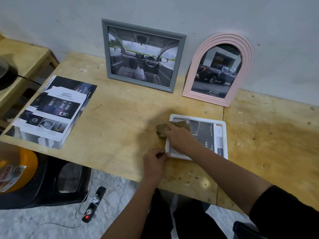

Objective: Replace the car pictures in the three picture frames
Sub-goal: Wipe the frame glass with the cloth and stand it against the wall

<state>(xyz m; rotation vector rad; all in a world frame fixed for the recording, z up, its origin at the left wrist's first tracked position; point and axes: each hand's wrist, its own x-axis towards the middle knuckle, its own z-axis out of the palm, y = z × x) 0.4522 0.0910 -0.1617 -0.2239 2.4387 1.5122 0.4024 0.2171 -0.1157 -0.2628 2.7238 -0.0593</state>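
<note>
My left hand [154,160] pinches the 7 o'clock corner of the white frame [224,135], which lies flat on the tabletop [120,118] with a print [207,133] inside. My right hand [179,138] rests over the frame, fingers curled on a blurred brown piece [161,129] at its 11 o'clock corner. At 12 o'clock the grey frame [105,49] leans on the wall [172,14]. The pink frame [246,66] is at 1 o'clock, a brochure [51,111] at 10.

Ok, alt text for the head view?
A white frame lies flat on a table; the left hand pinches its corner, the right hand holds a brown piece over it. A grey frame and a pink frame lean behind.
</note>
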